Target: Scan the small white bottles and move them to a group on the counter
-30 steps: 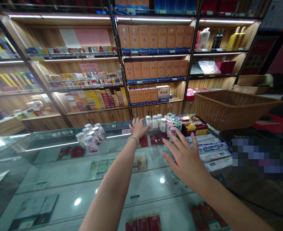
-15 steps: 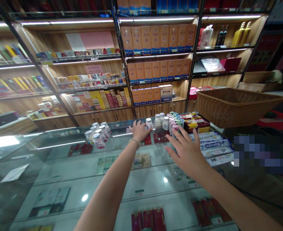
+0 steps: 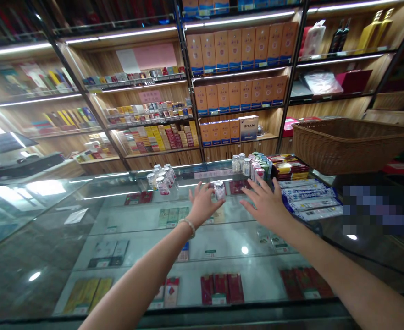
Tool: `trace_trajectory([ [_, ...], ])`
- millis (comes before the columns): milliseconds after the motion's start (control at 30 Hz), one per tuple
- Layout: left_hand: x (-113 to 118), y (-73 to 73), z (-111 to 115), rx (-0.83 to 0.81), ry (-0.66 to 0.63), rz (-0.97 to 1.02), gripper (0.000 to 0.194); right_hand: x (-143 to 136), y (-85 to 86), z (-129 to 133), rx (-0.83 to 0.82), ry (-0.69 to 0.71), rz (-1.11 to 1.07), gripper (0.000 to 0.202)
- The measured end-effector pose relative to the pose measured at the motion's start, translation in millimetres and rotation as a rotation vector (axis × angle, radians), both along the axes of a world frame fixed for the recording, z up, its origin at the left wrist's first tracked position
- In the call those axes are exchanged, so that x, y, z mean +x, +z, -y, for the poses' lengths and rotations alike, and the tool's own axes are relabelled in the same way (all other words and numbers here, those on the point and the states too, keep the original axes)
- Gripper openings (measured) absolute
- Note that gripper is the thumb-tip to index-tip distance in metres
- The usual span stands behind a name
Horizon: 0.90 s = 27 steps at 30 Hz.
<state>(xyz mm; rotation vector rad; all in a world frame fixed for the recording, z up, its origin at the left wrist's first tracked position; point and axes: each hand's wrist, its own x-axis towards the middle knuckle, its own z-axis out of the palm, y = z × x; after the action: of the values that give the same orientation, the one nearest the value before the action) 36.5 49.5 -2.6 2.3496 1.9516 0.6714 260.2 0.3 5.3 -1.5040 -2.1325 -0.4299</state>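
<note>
The left grip (image 3: 202,205) holds a white-capped jar (image 3: 219,189).

Left fingers (image 3: 205,189) curled, right fingers (image 3: 277,188) spread

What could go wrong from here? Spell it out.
The small jar between the left hand's thumb and fingers could slip and hit the glass counter. The right hand, fingers spread, appears close to the clustered jars, so it might topple one.
</note>
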Motion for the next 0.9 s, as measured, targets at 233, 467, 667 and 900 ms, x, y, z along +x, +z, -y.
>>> trace_trajectory([
  [233,5.2,4.2,30.1,-0.053,-0.015,-0.008,0.033,-0.8,-2.7,1.3,0.011,0.021,0.029,0.045],
  [467,6.9,6.3,43.3,-0.073,-0.037,0.028,0.032,-2.2,-1.2,3.3,0.038,0.047,0.027,0.043],
  [667,2.4,6.3,40.8,-0.063,-0.075,0.069,0.031,-6.0,-1.8,4.4,0.042,0.067,0.016,0.041],
  [900,-4.1,15.7,45.8,0.036,-0.179,0.133,0.024,-8.4,0.6,7.1,0.126,0.118,-0.061,0.043],
])
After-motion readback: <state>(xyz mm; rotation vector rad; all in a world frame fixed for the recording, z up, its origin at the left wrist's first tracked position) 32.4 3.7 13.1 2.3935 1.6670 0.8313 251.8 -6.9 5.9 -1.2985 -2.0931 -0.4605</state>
